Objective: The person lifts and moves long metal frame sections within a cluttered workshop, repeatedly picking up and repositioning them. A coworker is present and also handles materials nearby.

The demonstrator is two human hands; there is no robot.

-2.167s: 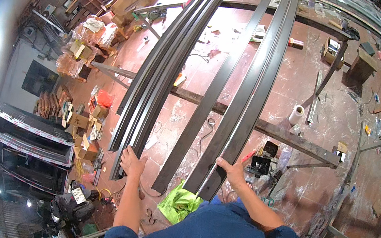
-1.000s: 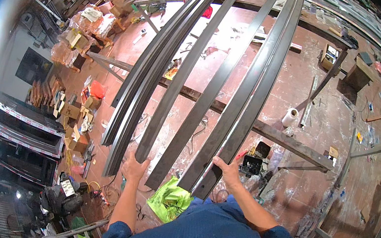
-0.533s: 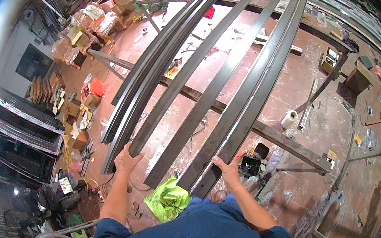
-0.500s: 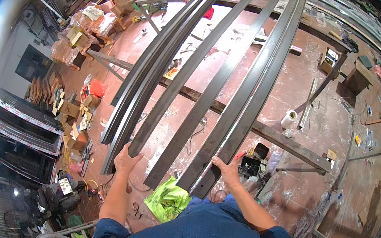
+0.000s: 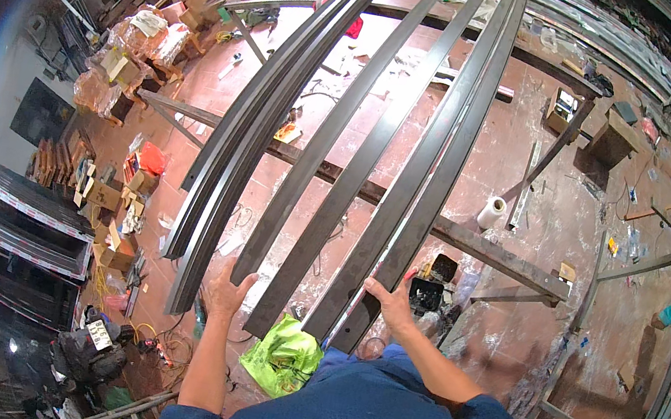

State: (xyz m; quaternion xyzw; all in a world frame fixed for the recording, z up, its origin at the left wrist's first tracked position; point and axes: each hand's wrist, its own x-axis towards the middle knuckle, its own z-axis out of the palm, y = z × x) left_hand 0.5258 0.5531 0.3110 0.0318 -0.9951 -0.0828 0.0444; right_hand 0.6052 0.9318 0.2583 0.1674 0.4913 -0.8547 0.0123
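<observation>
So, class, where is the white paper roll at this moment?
In the head view the white paper roll stands on the floor right of the long steel bars, beside the trestle beam.

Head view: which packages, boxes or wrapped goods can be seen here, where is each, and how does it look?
Plastic-wrapped bundles: upper left, clear film over brownish goods, lumpy.
Small cardboard boxes: left floor beside the dark shelving, brown, stacked loosely.
Red box: left floor, small and squarish.
Green plastic bag: floor between the forearms, crumpled, bright green.
White roll: right of the bars, upright cylinder.
</observation>
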